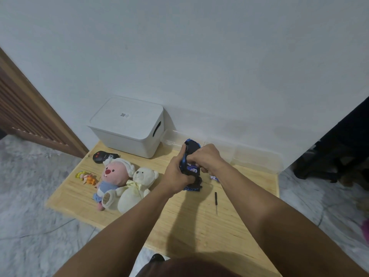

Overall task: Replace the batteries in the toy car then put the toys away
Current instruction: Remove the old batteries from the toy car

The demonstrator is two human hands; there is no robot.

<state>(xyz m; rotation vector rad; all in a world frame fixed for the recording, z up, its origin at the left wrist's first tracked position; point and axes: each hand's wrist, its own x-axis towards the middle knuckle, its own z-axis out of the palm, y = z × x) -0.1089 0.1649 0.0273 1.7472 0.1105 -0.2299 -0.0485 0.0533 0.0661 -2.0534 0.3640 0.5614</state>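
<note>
The blue and black toy car is held upside down above the wooden table. My left hand grips its left side. My right hand curls over the open underside, fingers down at a blue and white battery in the compartment. Another battery lies on the table under my right wrist. A small black screwdriver lies to the right of the car. The black remote control rests at the far left of the table.
A white lidded storage box stands at the back of the table, a clear plastic lid leaning beside it. A pink plush, a white teddy bear and a small figurine lie on the left.
</note>
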